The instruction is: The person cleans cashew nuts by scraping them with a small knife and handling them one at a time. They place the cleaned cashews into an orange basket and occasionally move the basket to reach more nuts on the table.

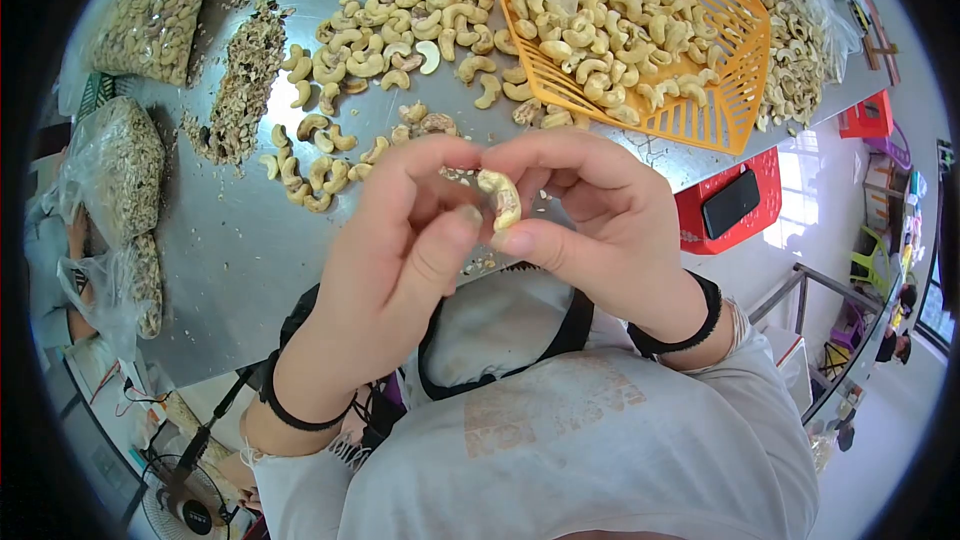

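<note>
A single cashew [503, 202] with some reddish-brown skin on it is held upright between the fingertips of my right hand [590, 205]. The right thumb presses its lower end and the forefinger is at its top. Close beside it on the left, my left hand [410, 225] has thumb and forefinger curled near each other; whether they grip anything small is hidden. Both hands are over the table's front edge. Beyond them, loose cashews [345, 50] lie on the metal table [210, 270], some with brown skin patches.
An orange basket [735, 70] of cashews stands at the back right, near a bag of cashew pieces [790, 40]. Skin scraps [250, 80] lie left of the loose nuts. Filled plastic bags [115, 165] line the left side. A phone [731, 204] rests on a red stool [762, 164].
</note>
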The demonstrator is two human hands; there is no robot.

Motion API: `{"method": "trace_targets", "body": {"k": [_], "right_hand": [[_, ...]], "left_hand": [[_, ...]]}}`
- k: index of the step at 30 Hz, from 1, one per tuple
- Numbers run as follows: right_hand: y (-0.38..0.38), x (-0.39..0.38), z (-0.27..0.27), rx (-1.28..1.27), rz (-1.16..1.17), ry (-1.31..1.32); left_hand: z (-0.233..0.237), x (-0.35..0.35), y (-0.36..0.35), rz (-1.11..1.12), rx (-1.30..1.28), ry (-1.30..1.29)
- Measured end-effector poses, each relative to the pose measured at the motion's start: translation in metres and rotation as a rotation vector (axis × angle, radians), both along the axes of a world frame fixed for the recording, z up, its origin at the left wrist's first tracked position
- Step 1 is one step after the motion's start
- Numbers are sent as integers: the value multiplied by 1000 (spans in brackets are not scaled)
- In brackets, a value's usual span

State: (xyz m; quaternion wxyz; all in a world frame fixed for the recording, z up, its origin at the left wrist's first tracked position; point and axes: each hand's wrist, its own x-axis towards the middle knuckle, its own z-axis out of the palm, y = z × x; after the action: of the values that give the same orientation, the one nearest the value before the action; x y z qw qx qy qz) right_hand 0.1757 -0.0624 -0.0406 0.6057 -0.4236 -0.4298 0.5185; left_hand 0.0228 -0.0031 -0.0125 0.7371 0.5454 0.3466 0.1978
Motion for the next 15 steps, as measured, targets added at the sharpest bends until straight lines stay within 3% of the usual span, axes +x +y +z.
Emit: {"method": "trace_targets", "body": {"k": [2,4,15], "right_hand": [[-1,2,3,-35,26,76],[-2,4,3,-70,54,152],[-4,6,3,-17,156,239]], "left_hand": [[1,-3,-4,-67,85,40],[-1,-5,-7,-65,243,-87],[9,-9,-6,-152,197,-90]]}}
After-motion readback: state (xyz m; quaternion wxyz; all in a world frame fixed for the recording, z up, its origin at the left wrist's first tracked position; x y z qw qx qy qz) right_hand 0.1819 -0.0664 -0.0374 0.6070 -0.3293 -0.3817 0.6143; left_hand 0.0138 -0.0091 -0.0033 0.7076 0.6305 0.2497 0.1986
